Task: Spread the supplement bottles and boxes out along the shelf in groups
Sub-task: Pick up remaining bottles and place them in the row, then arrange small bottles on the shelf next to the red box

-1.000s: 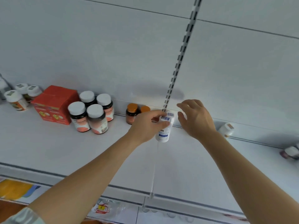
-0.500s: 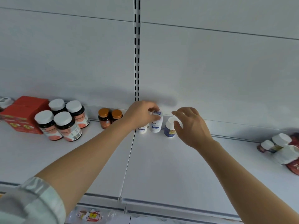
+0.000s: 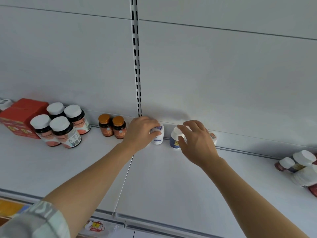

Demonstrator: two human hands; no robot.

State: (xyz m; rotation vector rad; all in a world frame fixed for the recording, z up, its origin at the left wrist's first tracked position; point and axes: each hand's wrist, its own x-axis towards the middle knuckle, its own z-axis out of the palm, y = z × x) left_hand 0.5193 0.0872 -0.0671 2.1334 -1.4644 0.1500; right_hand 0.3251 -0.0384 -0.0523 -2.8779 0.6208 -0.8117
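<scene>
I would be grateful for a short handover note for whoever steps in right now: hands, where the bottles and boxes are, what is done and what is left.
Left hand: grips a small white bottle standing at the back wall.
Right hand: open, fingers over the cap of the blue-label bottle; another white bottle shows behind it.
Done: red box, four white-capped dark bottles, two orange-capped bottles grouped on the left.
Left: finish this middle group, then sort the cluster at the far right.
</scene>
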